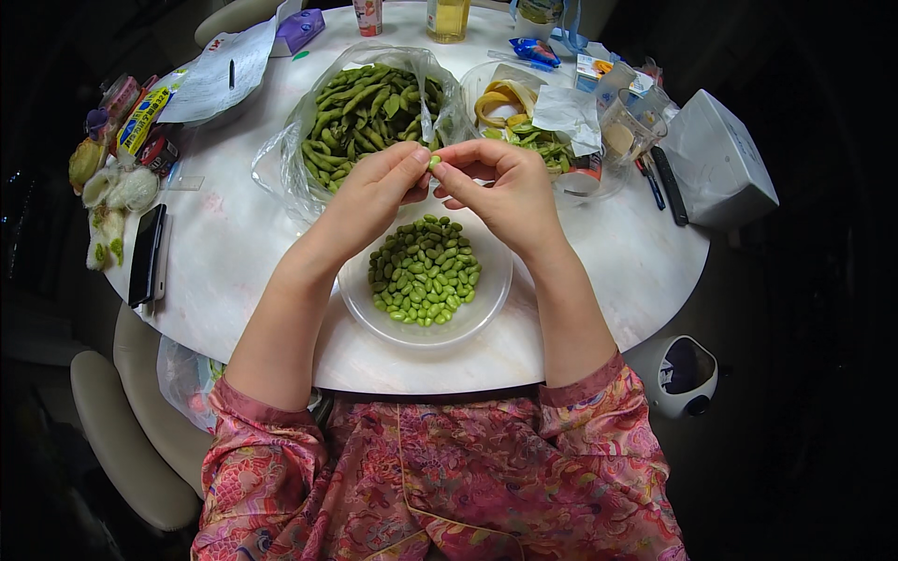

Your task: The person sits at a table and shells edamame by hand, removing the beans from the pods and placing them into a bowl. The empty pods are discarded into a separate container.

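Observation:
A bright green soybean (pixel 435 162) sits between the fingertips of both my hands; whether part of its pod is still around it is hidden by the fingers. My left hand (pixel 382 179) pinches it from the left. From the right, thumb and forefinger of my right hand (pixel 508 182) close on it. Below them stands a translucent plastic bowl (pixel 356 298) with many shelled green soybeans (pixel 426 273) inside. Just beyond my hands lies an open clear plastic bag (pixel 277 158) full of unshelled soybean pods (pixel 368 105). Emptied pods (pixel 537 140) lie beyond my right hand.
At right are a banana peel (pixel 505 102), a crumpled tissue (pixel 567 118), clear plastic cups (pixel 624 130) and a white box (pixel 722 161). At left lie a phone (pixel 146 252) and written papers (pixel 224 77). A bottle of yellow liquid (pixel 447 19) stands at the back.

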Demonstrator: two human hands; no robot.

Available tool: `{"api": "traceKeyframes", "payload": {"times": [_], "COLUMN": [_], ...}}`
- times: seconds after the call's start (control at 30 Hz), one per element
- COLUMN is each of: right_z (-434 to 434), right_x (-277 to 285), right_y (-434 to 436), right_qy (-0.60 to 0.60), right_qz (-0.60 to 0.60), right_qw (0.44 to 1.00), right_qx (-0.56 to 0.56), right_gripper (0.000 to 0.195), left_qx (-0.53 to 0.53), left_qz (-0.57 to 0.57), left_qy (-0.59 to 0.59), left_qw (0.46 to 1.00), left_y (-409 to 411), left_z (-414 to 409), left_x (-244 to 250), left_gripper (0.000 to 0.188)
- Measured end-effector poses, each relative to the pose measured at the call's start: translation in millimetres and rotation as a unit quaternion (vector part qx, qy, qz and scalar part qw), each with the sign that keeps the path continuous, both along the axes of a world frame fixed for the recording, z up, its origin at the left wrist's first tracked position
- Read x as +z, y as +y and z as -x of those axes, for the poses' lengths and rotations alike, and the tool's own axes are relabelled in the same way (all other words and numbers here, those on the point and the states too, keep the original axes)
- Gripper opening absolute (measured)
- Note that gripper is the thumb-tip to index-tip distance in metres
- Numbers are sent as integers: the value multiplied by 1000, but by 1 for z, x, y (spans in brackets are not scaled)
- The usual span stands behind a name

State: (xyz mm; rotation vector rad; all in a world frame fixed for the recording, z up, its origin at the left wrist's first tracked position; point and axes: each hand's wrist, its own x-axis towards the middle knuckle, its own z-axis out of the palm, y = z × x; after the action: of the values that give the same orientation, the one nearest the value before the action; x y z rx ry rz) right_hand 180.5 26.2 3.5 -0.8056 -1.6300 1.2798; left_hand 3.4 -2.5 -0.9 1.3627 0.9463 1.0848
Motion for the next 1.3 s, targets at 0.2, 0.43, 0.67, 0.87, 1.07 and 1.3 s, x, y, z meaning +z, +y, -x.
{"api": "traceKeyframes", "payload": {"times": [0.2,0.43,0.67,0.87,1.07,1.3], "right_z": [-2,-3,-2,1,1,1], "right_x": [1,0,-2,-2,-2,-1], "right_y": [1,2,5,4,2,2], "right_qy": [17,39,78,1,-52,-29], "right_qz": [31,62,35,-246,-375,-349], "right_qw": [999,997,996,967,923,935], "right_qx": [13,19,-1,-66,-72,-58], "right_gripper": [16,15,13,13,16,12], "left_qx": [-1,-23,-57,-69,-91,-108], "left_qz": [6,75,141,177,208,203], "left_qy": [-20,-60,-149,-189,-225,-228], "left_qw": [1000,995,977,963,947,946], "left_y": [-1,-1,1,1,0,-2], "left_z": [-1,1,6,5,3,1], "left_x": [2,7,7,7,6,6], "left_gripper": [25,29,29,30,30,33]}}
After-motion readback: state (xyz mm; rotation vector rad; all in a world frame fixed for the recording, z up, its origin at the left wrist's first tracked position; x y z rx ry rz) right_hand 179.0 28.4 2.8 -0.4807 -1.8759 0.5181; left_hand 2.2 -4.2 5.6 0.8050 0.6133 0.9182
